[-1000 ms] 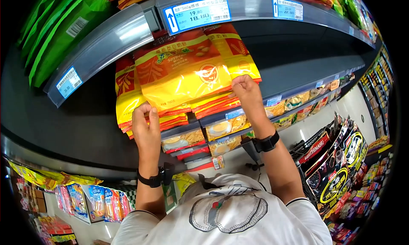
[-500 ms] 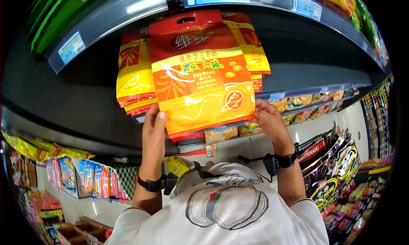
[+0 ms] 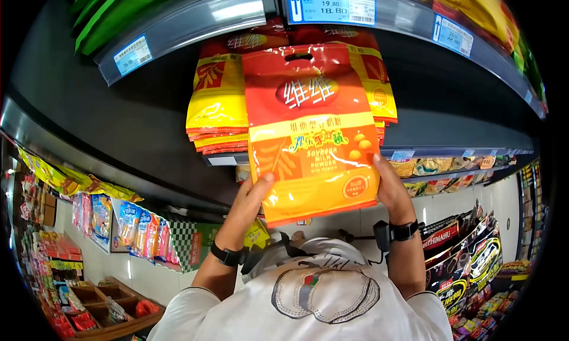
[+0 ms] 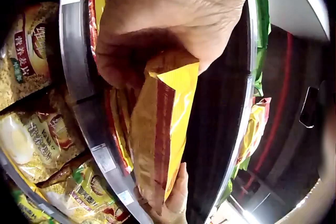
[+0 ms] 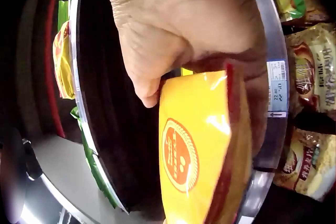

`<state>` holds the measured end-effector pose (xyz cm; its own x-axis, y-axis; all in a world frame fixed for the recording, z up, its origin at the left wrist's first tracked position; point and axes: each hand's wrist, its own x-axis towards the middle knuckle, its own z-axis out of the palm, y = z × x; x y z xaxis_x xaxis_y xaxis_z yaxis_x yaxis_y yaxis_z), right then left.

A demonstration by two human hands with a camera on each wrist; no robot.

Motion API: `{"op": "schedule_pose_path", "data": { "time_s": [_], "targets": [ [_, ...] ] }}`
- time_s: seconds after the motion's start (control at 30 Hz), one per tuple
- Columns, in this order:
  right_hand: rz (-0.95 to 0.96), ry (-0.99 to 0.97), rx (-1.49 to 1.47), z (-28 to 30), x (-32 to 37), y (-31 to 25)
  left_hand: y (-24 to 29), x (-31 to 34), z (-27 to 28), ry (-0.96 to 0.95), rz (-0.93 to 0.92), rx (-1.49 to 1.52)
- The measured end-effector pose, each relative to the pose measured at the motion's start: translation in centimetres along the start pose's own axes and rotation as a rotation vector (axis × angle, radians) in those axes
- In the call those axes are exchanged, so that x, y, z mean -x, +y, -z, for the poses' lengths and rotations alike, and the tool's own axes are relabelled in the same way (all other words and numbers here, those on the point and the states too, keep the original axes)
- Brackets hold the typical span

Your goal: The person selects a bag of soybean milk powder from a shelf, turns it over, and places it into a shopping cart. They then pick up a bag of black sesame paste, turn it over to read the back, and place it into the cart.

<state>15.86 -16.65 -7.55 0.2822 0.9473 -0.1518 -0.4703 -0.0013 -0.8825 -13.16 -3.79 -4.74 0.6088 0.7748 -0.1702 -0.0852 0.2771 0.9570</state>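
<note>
A red, orange and yellow bag of soybean milk powder (image 3: 317,133) is held upright in front of the shelf, its handle slot at the top and its printed face toward the head camera. The left hand (image 3: 249,198) grips its lower left edge, thumb on the front. On the lower right edge the right hand (image 3: 391,187) grips it, fingers behind. In the left wrist view the left hand (image 4: 168,24) curls round the bag's side (image 4: 163,129); in the right wrist view the right hand (image 5: 194,40) does the same at the yellow corner (image 5: 194,145).
Behind it, stacks of like bags (image 3: 216,104) lie on the dark shelf (image 3: 450,104). Green bags (image 3: 118,15) stand on the upper shelf, above price tags (image 3: 332,6). Lower shelves hold more packets (image 3: 430,166). Black bags (image 3: 462,252) stand at right, a wooden bin (image 3: 112,305) at lower left.
The bag has come off the stack toward the person, held in both hands, and its full front now shows. Over the last half second it has shifted right in the head view.
</note>
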Motion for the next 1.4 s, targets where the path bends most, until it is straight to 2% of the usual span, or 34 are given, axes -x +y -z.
{"op": "schedule_pose_path", "data": {
  "time_s": [0.1,0.2,0.23,0.33,0.37,0.47,0.63,0.73,0.87,1.0,1.13,1.2,1.27,1.4],
  "targets": [
    [-0.198,-0.032,0.043,0.1,0.0,-0.4,-1.4,0.0,0.0,-0.031,0.066,0.257],
    [-0.141,-0.082,0.098,-0.4,0.4,0.9,-0.9,0.3,-0.3,0.015,0.016,0.237],
    [-0.17,-0.058,0.028,-0.3,0.5,1.6,-0.4,0.7,-0.5,0.059,0.067,0.21],
    [-0.059,-0.003,-0.054,-1.1,1.6,2.9,-1.6,0.9,0.2,-0.018,0.039,0.118],
    [-0.109,-0.019,-0.063,-0.4,1.8,3.5,-2.5,1.0,0.4,0.007,0.051,0.119],
    [-0.037,0.016,-0.066,-0.3,3.0,4.1,-4.1,1.5,0.7,-0.041,0.016,0.03],
    [0.031,0.163,-0.029,2.2,5.8,4.3,-3.6,1.2,-2.1,-0.164,0.029,-0.021],
    [0.061,0.262,-0.083,3.6,8.1,2.1,-2.5,-0.4,-5.3,-0.299,0.039,-0.1],
    [0.226,0.436,-0.17,5.9,9.8,0.5,-3.1,-3.3,-10.1,-0.475,-0.096,-0.173],
    [0.284,0.474,-0.191,10.8,11.3,0.0,-3.8,-5.8,-14.1,-0.591,-0.185,-0.192],
    [0.397,0.503,-0.083,12.7,11.7,-2.3,-4.3,-7.6,-16.7,-0.661,-0.223,-0.2],
    [0.386,0.562,-0.045,12.8,12.3,-3.6,-5.0,-8.0,-17.3,-0.726,-0.147,-0.173],
    [0.372,0.599,0.025,15.3,12.0,-3.7,-7.0,-8.8,-17.8,-0.763,-0.101,-0.13],
    [0.338,0.55,0.022,17.9,11.6,-4.5,-8.9,-9.4,-18.7,-0.786,-0.102,-0.178]
  ]
}}
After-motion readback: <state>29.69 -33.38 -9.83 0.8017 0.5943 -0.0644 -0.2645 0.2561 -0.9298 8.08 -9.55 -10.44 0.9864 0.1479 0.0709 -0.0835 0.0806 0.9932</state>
